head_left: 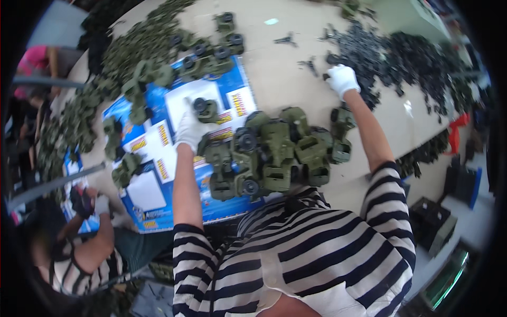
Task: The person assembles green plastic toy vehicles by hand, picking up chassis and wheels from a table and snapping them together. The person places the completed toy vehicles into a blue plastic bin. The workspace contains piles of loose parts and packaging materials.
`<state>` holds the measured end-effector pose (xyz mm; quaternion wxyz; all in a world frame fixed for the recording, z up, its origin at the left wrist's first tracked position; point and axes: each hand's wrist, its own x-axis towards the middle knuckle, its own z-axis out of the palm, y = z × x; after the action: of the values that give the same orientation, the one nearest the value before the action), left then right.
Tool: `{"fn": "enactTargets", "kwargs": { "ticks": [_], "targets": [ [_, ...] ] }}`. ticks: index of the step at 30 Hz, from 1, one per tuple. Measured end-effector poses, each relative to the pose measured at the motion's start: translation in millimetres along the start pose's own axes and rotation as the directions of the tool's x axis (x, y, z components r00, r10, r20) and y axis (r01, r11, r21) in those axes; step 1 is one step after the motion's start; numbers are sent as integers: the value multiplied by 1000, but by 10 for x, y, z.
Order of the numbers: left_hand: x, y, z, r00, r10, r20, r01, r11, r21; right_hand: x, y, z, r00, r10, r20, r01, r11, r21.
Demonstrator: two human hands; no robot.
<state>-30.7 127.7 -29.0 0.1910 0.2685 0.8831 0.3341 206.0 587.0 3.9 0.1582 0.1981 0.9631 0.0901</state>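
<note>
Apparently you're midway: wheeled trucks (pixel 277 148) crowd the near edge of the surface (pixel 280 66); green pieces (pixel 132 47) toward its left edge and dark parts (pixel 364 58) toward its right remain. Your left hand (pixel 191 129) grasps a toy truck (pixel 207 110) over the blue sheet (pixel 158 96); I can't tell whether your right hand (pixel 343 80) grips anything. The floor box's (pixel 434 227) contents are unclear.

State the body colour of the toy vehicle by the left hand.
Olive green; the toy vehicle shows best in the head view.
</note>
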Motion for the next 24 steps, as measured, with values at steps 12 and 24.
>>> {"fn": "enactTargets", "kwargs": {
  "ticks": [12,24],
  "targets": [
    [-226,541,-20,961,-175,-215,268,780,565,-160,-580,-16,917,398,34,-291,606,740],
    [-945,864,-872,963,-267,-41,151,659,-737,218,-1125,-30,871,313,379,-445,828,341]
  ]
}}
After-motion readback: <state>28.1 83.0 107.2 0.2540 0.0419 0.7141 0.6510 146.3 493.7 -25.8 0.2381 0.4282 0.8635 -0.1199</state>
